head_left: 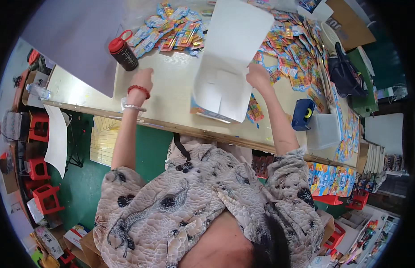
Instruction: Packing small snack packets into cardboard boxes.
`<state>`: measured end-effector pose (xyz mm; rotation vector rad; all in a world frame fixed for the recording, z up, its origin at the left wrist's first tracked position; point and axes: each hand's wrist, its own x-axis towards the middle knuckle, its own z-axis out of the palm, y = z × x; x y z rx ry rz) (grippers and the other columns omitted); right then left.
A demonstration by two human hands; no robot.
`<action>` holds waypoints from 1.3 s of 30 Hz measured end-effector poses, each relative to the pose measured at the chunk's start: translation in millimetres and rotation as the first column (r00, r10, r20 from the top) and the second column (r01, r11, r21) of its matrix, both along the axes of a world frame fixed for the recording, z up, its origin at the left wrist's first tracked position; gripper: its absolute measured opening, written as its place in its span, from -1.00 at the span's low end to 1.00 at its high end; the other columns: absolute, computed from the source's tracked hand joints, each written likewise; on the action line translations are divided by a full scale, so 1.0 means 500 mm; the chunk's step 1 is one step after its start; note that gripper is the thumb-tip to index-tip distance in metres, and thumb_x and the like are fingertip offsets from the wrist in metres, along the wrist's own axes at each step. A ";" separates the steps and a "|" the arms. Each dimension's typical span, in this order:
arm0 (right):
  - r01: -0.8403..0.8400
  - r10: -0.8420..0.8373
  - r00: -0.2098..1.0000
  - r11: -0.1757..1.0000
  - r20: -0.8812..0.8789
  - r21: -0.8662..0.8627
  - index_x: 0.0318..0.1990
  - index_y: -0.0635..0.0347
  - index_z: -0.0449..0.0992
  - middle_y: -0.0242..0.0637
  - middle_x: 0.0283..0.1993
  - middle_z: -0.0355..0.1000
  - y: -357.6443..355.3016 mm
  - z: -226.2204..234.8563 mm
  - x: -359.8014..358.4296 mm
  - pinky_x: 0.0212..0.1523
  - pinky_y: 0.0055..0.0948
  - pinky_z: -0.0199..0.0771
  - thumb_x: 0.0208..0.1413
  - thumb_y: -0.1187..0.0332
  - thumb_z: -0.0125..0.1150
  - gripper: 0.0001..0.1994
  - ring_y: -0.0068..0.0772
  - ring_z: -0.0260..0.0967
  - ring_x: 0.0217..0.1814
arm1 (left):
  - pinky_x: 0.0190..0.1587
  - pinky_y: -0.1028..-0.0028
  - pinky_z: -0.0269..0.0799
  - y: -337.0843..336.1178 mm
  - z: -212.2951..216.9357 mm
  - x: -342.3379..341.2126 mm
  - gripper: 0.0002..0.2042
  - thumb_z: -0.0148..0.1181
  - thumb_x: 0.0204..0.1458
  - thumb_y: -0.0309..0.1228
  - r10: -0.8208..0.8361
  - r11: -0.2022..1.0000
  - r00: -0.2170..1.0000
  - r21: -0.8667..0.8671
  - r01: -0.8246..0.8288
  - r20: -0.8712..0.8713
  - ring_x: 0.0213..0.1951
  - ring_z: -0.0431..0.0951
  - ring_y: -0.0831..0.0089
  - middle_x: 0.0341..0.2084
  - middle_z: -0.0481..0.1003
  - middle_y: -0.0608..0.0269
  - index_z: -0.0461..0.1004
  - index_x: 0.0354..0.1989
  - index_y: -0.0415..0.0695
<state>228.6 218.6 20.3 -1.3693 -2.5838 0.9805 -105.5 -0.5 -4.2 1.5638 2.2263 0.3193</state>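
In front of me on the table stands an open white-lined cardboard box (218, 91), its lid (236, 31) raised toward the far side. My right hand (258, 77) is closed at the box's right edge, near where the lid joins; its fingertips are partly hidden. To the left of the box, my left hand (143, 77) is held over the table apart from it, fingers curled, with nothing showing in them. A dark bottle with a red cap (124, 53) stands just beyond my left hand. Small colourful packets (253, 109) lie partly behind the box's right side.
Heaps of colourful packets (180, 31) cover the far side, and more (296, 49) spread along the right. A blue tape dispenser (302, 114) and a clear plastic bin (324, 131) sit at the right. A grey panel (75, 40) covers the far left. Red stools (47, 198) stand on the floor.
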 end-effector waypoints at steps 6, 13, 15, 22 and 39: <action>0.126 -0.134 0.990 0.977 0.036 0.169 -0.17 0.31 0.49 0.08 -0.25 0.49 -0.035 -0.005 -0.004 -0.18 -0.13 0.46 -0.15 0.35 0.03 -0.64 0.01 0.49 -0.21 | 0.02 0.23 0.37 0.028 0.127 0.182 -0.49 0.17 -0.01 -0.40 -0.143 0.786 0.984 0.592 0.177 -0.104 -0.02 0.43 0.03 -0.04 0.43 -0.08 0.27 0.17 -0.13; 0.232 -0.238 0.934 0.971 -0.265 -0.054 -0.05 0.31 0.44 -0.15 -0.40 0.49 -0.081 0.051 0.042 -0.26 -0.36 0.45 0.01 0.05 0.23 -0.50 -0.32 0.46 -0.35 | 0.17 -0.22 0.08 0.045 0.026 0.308 -0.20 0.26 -0.09 -0.06 -0.627 0.703 0.777 -0.470 0.534 -0.054 0.26 0.12 -0.14 0.36 -0.03 0.23 0.01 0.33 0.08; 0.341 -0.234 0.870 0.921 -0.433 0.186 -0.16 0.26 0.51 -0.20 -0.38 0.49 -0.077 0.047 0.136 -0.29 -0.46 0.41 0.00 0.25 0.30 -0.69 -0.41 0.43 -0.36 | 0.16 -0.34 0.00 0.040 0.006 0.293 -0.13 0.28 -0.15 0.01 -0.547 0.753 0.828 -0.505 0.422 -0.122 0.26 0.08 -0.22 0.40 -0.18 0.31 -0.05 0.36 0.18; 0.579 -0.431 0.811 0.486 -0.397 0.655 -0.26 0.24 0.52 -0.27 -0.39 0.45 -0.109 0.036 0.618 -0.24 -0.46 0.39 -0.06 0.41 0.31 -0.80 -0.38 0.39 -0.34 | 0.14 -0.36 0.00 0.054 -0.011 0.269 -0.07 0.28 -0.14 0.01 -0.570 0.714 0.811 -0.565 0.413 -0.128 0.28 0.04 -0.28 0.42 -0.28 0.40 -0.16 0.39 0.25; 0.563 -0.571 0.805 0.821 -0.160 -0.101 -0.41 0.26 0.55 -0.48 -0.50 0.43 -0.051 0.007 0.818 -0.40 -0.57 0.26 -0.02 0.30 0.30 -0.82 -0.69 0.27 -0.42 | 0.27 -0.22 -0.13 0.057 -0.044 0.199 -0.05 0.36 -0.19 -0.13 -0.554 0.711 0.829 -0.477 0.517 0.072 0.31 -0.25 -0.41 0.42 -0.33 0.52 -0.14 0.38 0.32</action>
